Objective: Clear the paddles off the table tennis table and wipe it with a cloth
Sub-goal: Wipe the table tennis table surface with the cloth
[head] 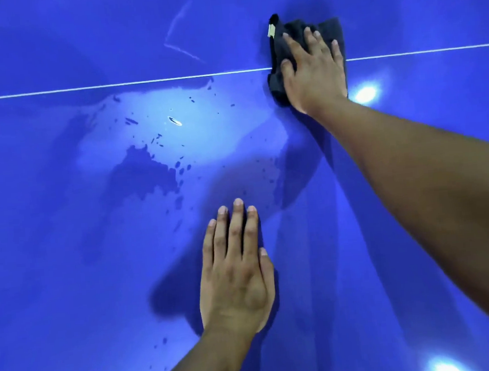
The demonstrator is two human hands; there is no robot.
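Zero paddles show on the big blue table (70, 287), so clearing looks done. Wiping is not finished: wet patches (145, 172) and drops sit near the white line (112, 86). The right hand (313, 71) presses flat, fingers spread, on the dark cloth (281, 50) lying across that line. The left hand (236, 279) rests flat, fingers together, maybe in the way.

The right hand (314, 71) lies on the cloth (279, 50) across the white line (141, 82); the left hand (235, 274) nearer.
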